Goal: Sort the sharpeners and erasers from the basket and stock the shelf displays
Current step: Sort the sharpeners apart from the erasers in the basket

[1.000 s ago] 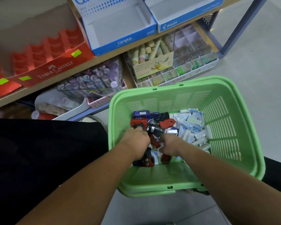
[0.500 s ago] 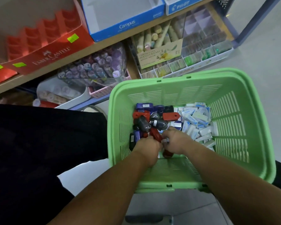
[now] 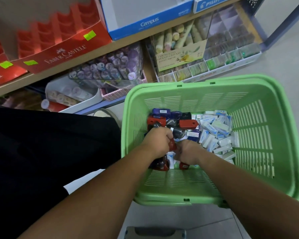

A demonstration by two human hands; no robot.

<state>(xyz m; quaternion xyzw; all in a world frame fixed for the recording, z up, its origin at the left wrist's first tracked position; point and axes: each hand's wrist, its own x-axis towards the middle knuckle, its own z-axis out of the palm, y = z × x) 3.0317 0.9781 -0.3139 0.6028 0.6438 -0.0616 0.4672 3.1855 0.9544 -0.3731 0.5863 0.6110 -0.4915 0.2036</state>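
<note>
Sharpeners, red, purple and dark grey, lie heaped in the left half of the basket. The erasers, in white-and-blue sleeves, are piled against them on the right. The two heaps touch in the middle, and a few erasers lie among the sharpeners on my side. Both my arms reach down into that mix. My left grip is curled round a red sharpener, knuckles up, with darker ones under the palm. My right grip is curled just beside it, fingers turned down into the pile. Another red piece pokes out beneath it, but I cannot tell whether that one is held or merely lying there. I judge the sharpeners to be light, hard plastic shells, smooth and a little slippery, so I would take each across its flat sides and lift only a few at a time. The erasers look light and blocky. Their paper sleeves should give good friction but might slide off if pulled by one end, so a pinch across the middle seems safest. The red box and blue box sit on the shelf above, well apart from the basket.
</note>
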